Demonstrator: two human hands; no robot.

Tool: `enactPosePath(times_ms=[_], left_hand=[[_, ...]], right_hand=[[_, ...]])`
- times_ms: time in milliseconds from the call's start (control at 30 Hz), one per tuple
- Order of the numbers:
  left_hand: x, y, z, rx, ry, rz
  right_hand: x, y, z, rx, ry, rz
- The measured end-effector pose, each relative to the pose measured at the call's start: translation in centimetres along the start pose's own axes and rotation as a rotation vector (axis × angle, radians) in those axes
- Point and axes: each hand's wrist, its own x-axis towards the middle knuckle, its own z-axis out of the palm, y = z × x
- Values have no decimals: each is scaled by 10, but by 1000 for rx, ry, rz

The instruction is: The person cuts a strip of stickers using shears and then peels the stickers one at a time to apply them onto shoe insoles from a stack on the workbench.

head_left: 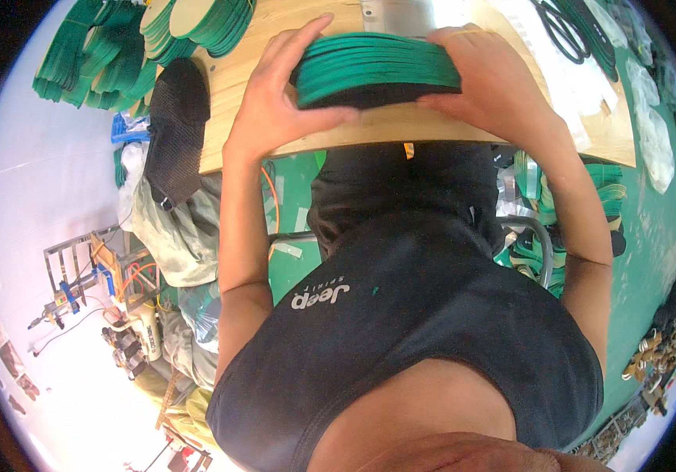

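Note:
Between my hands, over the near edge of the wooden table, is a thick stack of insoles (377, 69), green along their edges with a black face toward me. My left hand (271, 102) grips the stack's left end, thumb on the near side and fingers on the far side. At the right end, my right hand (503, 90) holds it the same way, its thumb low against the black face. The fingertips behind the stack are partly hidden. Left of my left hand, a black textured insole-shaped piece (176, 130) hangs over the table's edge.
Several piles of green insoles (102, 55) with cream tops stand at the table's far left. White sheeting (566, 86) and black looped cords (562, 31) lie at the right. A metal plate (401, 14) sits at the back of the wooden table (228, 79). More insoles (538, 256) are below right.

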Motion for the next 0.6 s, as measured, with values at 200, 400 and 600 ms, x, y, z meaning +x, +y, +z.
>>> enactPosePath(times_ms=[200,400,600], left_hand=[[-12,-10,5,-9,123,-67],[-6,1,4,183,40,-70],[-17,-5,2,236,156,82]], right_hand=[[-36,41,-6,106,86,93],[-29,30,12,55,162,-81],[-39,43,18,228,139,52]])
